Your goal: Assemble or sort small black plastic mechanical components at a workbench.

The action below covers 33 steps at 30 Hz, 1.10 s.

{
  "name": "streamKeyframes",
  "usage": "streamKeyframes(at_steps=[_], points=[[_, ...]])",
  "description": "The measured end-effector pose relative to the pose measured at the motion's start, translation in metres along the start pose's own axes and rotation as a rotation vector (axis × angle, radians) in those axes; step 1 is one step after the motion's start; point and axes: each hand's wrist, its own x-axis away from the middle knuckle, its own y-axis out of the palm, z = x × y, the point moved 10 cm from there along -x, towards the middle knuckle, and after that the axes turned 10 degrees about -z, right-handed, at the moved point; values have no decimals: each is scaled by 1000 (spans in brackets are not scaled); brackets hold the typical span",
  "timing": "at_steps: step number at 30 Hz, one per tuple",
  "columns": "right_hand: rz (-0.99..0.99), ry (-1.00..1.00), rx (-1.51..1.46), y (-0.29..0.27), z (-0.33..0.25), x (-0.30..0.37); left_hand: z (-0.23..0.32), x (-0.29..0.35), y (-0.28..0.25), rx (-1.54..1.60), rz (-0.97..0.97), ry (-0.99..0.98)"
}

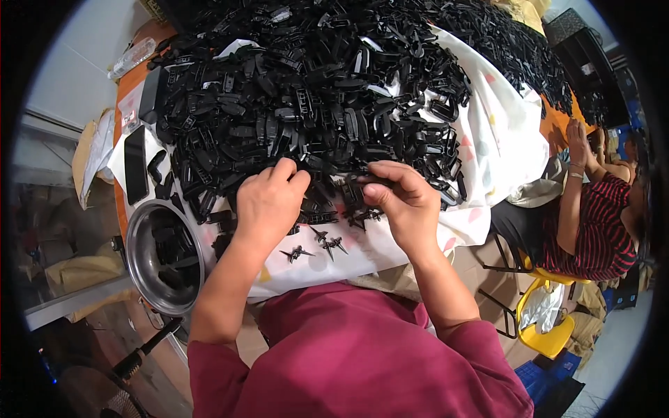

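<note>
A deep heap of black plastic clip-like parts point(293, 76) spreads over a white patterned cloth point(505, 136) in front of me. My left hand point(270, 202) is at the heap's near edge, its fingers curled together; their tips and anything in them are hidden. To its right, my right hand point(408, 202) pinches a black plastic part point(359, 181) between thumb and fingers. On the bare cloth strip below my hands lie several small dark pronged pieces point(329, 242), with one pronged piece point(297, 253) off to the left.
A metal bowl point(132, 261) holding black parts stands at the left, below a dark phone point(136, 164). A clear bottle point(132, 57) lies at the far left. At right, another person in a striped shirt point(592, 223) sits by a yellow chair point(550, 341).
</note>
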Motion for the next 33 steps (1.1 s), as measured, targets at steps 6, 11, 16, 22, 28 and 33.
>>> streamKeyframes(at_steps=[6, 11, 16, 22, 28, 33], points=[[-23, 180, -828, 19, 17, 4, -11, 9, -23, 815, 165, -40], [-149, 73, -450, 30, -5, 9, -10, 25, -1, 1300, 111, -185], [-146, -214, -56, 16, -38, 10, 1, 23, -7, 1299, 22, -138], [-199, -287, 223, 15, -52, 17, 9, 22, -31, 1013, 88, -36], [-312, -504, 523, 31, -68, 31, 16, 28, -26, 968, 11, 21], [-26, -576, 587, 26, -67, 42, 23, 31, 17, 1395, 49, -306]])
